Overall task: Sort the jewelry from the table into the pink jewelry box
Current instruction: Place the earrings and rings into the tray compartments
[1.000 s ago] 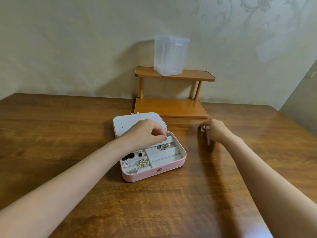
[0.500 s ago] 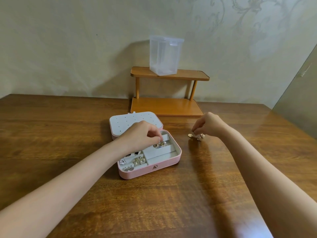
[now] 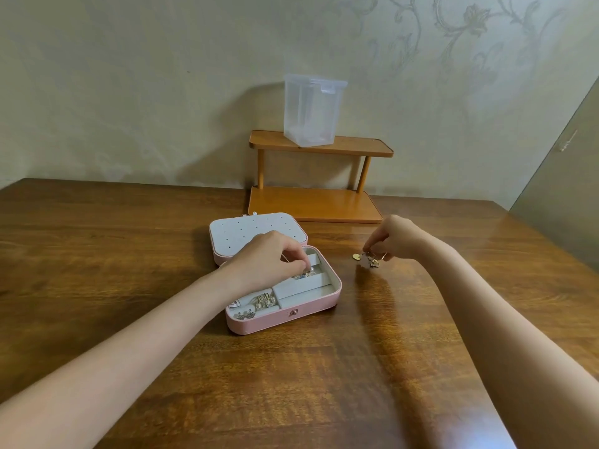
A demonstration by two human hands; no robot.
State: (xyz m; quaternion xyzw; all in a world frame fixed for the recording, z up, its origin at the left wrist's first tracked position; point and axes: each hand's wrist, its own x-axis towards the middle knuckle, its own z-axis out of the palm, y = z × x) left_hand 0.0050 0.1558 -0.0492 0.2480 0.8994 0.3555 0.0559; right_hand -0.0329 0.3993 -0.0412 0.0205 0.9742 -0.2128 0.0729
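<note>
Lowering since a moment ago, the right hand [image 3: 393, 236] is pinching jewelry [image 3: 372, 259] at center-right; the left hand [image 3: 269, 262] is pinching a piece inside the pink jewelry box [image 3: 291, 314], earrings [image 3: 264, 301] lying in its lower-left compartments.

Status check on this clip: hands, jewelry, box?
Left hand pinching jewelry over open pink jewelry box. Right hand pinching loose pieces on table. Nothing blocking.

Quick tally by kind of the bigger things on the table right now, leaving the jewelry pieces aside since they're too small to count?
Pink jewelry box, open: 1
Wooden two-tier shelf: 1
Clear plastic container, on the shelf's top tier: 1
Hands at work, left hand over the box, right hand at loose jewelry: 2
Total: 5
</note>
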